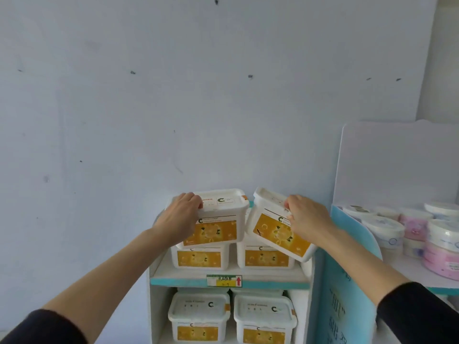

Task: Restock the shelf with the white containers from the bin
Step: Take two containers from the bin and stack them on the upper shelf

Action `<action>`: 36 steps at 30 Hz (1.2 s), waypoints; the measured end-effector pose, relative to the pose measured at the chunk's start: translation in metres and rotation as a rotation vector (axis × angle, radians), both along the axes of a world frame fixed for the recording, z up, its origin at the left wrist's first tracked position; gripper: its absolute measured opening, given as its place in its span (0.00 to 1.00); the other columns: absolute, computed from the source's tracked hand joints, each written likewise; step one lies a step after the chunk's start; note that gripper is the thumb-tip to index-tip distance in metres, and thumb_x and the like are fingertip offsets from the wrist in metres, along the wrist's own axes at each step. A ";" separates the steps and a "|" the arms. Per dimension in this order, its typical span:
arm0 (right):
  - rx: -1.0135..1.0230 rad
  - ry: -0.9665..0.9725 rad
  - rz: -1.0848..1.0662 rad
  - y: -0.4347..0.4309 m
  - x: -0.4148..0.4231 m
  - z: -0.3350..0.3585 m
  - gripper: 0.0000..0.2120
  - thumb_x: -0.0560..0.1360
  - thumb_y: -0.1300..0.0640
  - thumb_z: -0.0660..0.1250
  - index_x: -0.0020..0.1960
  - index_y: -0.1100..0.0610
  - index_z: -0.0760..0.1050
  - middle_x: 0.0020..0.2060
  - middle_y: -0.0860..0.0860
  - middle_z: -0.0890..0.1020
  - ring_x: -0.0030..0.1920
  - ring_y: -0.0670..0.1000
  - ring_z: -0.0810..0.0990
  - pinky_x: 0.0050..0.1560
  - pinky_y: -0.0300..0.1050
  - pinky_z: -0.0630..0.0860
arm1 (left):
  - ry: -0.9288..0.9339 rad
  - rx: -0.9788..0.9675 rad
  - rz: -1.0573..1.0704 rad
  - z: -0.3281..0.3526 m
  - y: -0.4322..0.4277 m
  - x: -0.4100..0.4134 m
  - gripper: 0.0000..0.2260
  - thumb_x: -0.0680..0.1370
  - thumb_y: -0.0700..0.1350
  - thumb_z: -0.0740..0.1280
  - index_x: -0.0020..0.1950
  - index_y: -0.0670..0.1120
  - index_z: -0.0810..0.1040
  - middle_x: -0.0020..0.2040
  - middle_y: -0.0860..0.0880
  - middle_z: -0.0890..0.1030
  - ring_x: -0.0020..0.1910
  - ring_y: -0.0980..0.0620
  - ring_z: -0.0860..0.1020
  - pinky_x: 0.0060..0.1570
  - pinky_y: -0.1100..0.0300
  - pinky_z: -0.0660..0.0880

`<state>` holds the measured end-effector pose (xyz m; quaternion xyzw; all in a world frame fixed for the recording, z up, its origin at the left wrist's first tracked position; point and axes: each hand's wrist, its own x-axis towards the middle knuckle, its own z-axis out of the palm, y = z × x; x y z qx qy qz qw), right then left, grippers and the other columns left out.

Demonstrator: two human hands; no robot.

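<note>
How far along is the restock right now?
Done: two containers sit on the top shelf, more fill the lower shelf. In hand: left hand seats left container on top; right hand holds tilted right container. The bin is out of view.

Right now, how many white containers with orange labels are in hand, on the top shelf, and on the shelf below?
In hand: 2 (left hand one, right hand one)
Top shelf, resting: 2
Lower shelf, front row: 2
Total visible: 6
</note>
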<state>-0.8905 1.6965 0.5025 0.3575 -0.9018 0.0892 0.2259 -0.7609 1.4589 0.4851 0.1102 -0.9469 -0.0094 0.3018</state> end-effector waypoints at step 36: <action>-0.225 0.037 0.187 -0.110 -0.159 -0.025 0.12 0.76 0.57 0.62 0.59 0.52 0.74 0.57 0.47 0.79 0.57 0.50 0.75 0.62 0.45 0.66 | -0.081 0.185 0.171 -0.005 -0.118 -0.154 0.14 0.76 0.49 0.66 0.60 0.50 0.70 0.62 0.51 0.74 0.66 0.48 0.68 0.74 0.42 0.48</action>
